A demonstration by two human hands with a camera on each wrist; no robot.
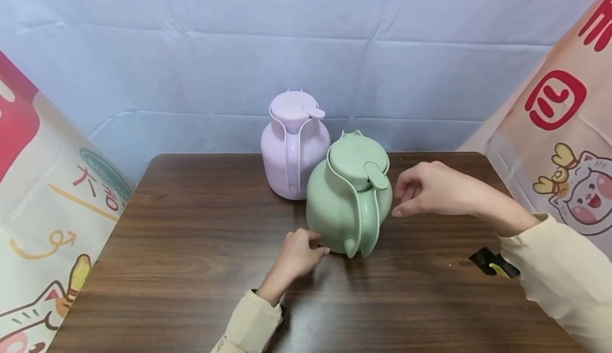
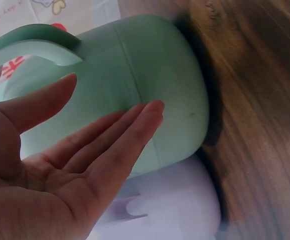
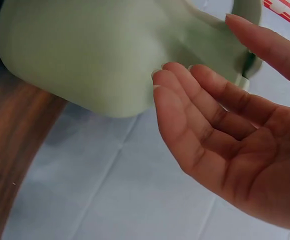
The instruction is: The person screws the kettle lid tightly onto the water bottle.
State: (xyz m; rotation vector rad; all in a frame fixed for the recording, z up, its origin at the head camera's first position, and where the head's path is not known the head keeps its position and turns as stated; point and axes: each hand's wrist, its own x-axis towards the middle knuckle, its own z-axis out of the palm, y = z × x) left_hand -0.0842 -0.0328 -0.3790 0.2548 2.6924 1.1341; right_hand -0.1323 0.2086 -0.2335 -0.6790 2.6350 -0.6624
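Note:
A green thermos jug point(image 1: 330, 209) stands on the brown wooden table, its handle point(image 1: 367, 220) toward me and its lid point(image 1: 359, 156) closed. Just behind it to the left is a lilac thermos jug point(image 1: 272, 151) of similar shape, partly hidden by the green one. My left hand point(image 1: 298, 253) is at the lower left side of the green jug, thumb apart from the nearly straight fingers point(image 2: 120, 150). To the right of the green jug my right hand point(image 1: 430, 189) hovers with loosely bent fingers point(image 3: 205, 115), nothing in its grasp.
The wooden table point(image 1: 191, 268) ends at a back edge close behind the jugs. A pale cloth point(image 1: 191, 76) hangs behind it, and printed banners point(image 1: 564, 145) flank both sides. A black strap piece point(image 1: 492, 262) shows by the right sleeve.

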